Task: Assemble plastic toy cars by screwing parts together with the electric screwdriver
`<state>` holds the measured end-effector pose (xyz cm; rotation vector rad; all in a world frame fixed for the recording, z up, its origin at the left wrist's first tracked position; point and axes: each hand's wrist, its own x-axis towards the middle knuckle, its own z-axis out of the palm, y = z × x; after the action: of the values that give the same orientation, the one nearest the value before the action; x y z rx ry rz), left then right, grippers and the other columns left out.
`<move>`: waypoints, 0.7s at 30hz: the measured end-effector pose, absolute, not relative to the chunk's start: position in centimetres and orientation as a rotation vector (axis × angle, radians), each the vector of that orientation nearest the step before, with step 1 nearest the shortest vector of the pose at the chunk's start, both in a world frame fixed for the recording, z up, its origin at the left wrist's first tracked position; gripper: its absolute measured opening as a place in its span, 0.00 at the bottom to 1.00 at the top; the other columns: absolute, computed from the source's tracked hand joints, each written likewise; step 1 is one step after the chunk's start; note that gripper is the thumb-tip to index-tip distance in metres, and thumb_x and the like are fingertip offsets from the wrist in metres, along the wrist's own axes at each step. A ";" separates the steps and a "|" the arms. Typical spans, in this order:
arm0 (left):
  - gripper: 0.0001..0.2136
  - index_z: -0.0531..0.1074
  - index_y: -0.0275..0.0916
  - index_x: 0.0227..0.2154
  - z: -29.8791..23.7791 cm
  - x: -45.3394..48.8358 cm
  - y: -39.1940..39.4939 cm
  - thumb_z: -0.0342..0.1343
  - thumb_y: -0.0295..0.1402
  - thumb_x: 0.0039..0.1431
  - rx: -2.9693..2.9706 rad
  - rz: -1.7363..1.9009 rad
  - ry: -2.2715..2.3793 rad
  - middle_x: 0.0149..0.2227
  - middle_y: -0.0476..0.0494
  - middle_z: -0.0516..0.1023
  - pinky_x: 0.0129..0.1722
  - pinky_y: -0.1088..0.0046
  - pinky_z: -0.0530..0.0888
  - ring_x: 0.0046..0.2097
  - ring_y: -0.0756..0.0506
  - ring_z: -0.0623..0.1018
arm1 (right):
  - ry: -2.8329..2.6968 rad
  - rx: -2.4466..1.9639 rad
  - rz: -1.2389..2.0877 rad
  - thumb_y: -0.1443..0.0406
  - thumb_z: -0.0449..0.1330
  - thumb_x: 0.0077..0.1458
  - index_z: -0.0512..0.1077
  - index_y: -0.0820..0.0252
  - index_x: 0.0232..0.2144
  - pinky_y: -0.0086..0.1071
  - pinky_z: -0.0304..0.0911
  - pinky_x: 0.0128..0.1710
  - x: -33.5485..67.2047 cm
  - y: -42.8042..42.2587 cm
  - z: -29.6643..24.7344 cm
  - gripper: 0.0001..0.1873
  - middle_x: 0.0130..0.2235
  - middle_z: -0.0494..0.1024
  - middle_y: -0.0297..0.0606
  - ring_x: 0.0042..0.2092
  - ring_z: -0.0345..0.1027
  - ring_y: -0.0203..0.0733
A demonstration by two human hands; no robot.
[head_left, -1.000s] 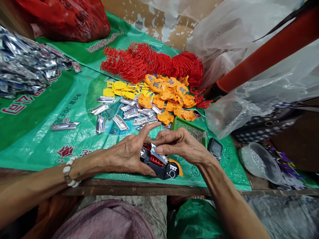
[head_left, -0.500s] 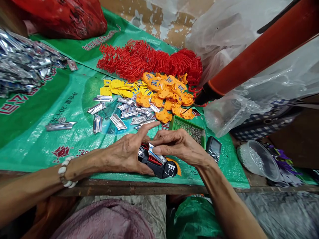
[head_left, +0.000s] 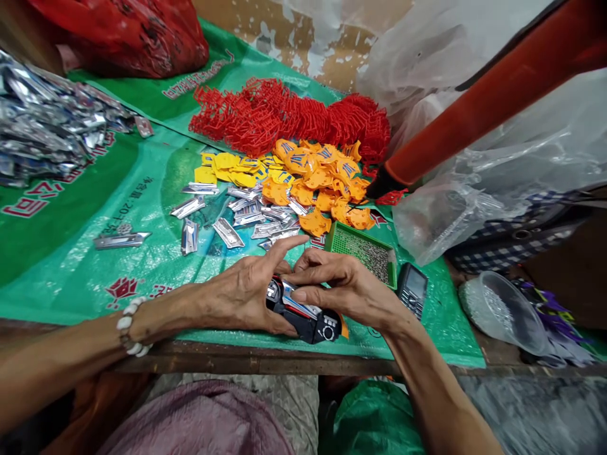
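My left hand (head_left: 241,292) is wrapped round the left end of a black plastic toy part (head_left: 310,325) with red inside and white marks at its ends. Its index finger points away, free of the part. On top of the black part lies a silver panel (head_left: 300,307) with blue print, which the thumb and fingers of my right hand (head_left: 346,284) grip and press. A bit of orange plastic (head_left: 345,327) shows beyond the black part's right end. Several loose silver panels (head_left: 228,233) are spread just past my hands.
Orange pieces (head_left: 315,222), yellow pieces (head_left: 226,165) and red frames (head_left: 265,120) are heaped behind. A green tray (head_left: 394,273) of screws and a phone (head_left: 411,291) are near my right hand. An orange-red power screwdriver (head_left: 455,133) slants in from the upper right. A clear tub (head_left: 502,313) stands right.
The silver panel now lies flatter in the black part, covering more of the red inside. My right fingers have moved slightly with it. The whole view has shifted a little.
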<state>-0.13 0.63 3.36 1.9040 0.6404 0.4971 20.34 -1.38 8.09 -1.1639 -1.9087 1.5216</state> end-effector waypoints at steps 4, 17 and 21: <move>0.52 0.41 0.45 0.67 3.3 -0.2 0.7 0.71 0.36 0.46 1.915 0.527 0.563 0.51 0.37 0.77 0.42 0.64 0.75 0.49 0.35 0.79 | -1.965 -1.217 1.430 0.56 0.63 0.58 0.78 0.50 0.47 0.32 0.59 0.36 20.3 -1.8 8.3 0.16 0.31 0.71 0.35 0.35 0.63 0.36; 0.48 0.44 0.45 0.66 2.9 -0.1 0.6 0.69 0.37 0.48 1.898 0.544 0.541 0.49 0.39 0.78 0.40 0.65 0.75 0.46 0.37 0.80 | -2.019 -1.244 1.366 0.51 0.59 0.59 0.77 0.59 0.29 0.33 0.59 0.36 19.8 -2.3 8.5 0.18 0.31 0.71 0.37 0.36 0.65 0.38; 0.51 0.43 0.46 0.67 3.7 -0.4 0.6 0.70 0.37 0.46 1.887 0.472 0.586 0.51 0.39 0.76 0.44 0.61 0.74 0.48 0.35 0.78 | -1.906 -1.337 1.267 0.52 0.62 0.56 0.73 0.60 0.27 0.30 0.55 0.30 19.4 -3.0 8.3 0.17 0.28 0.69 0.33 0.30 0.60 0.34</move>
<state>-0.35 0.65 3.65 1.8872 0.5865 0.4720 19.44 -3.03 8.29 -1.3369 -1.9056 1.2665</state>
